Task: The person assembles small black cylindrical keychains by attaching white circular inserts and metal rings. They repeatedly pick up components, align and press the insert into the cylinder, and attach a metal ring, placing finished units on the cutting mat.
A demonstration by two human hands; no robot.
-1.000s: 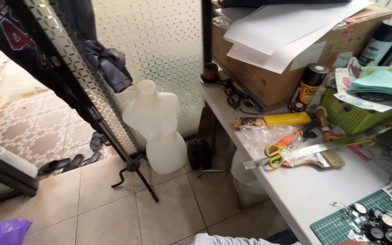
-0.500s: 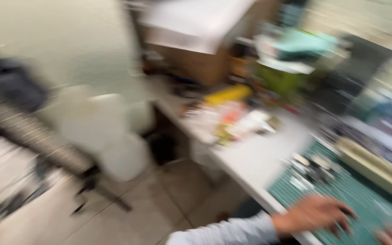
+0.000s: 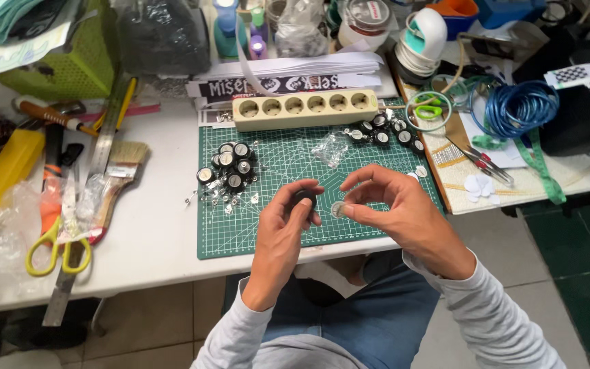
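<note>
My left hand point(image 3: 285, 229) pinches a small black round button piece point(image 3: 303, 197) over the green cutting mat point(image 3: 274, 232). My right hand point(image 3: 404, 215) holds a small silver disc point(image 3: 338, 209) between thumb and fingers, close beside the black piece. A pile of black-and-silver round buttons point(image 3: 230, 167) lies on the mat's left part. More of them point(image 3: 387, 130) lie at the mat's far right, near a small clear plastic bag point(image 3: 330, 149). A cream power strip point(image 3: 305, 109) lies along the mat's far edge.
On the white table point(image 3: 151, 225) to the left lie a paintbrush point(image 3: 114, 181), a metal ruler point(image 3: 80, 225) and yellow-handled scissors point(image 3: 52, 239). A green basket point(image 3: 69, 65) stands at the back left. A blue wire coil point(image 3: 520, 106), green tape measure point(image 3: 537, 164) and jars crowd the right.
The view swung from the floor and a white mannequin torso at the table's left end to the cutting mat. Both hands came into view holding the small pieces.
</note>
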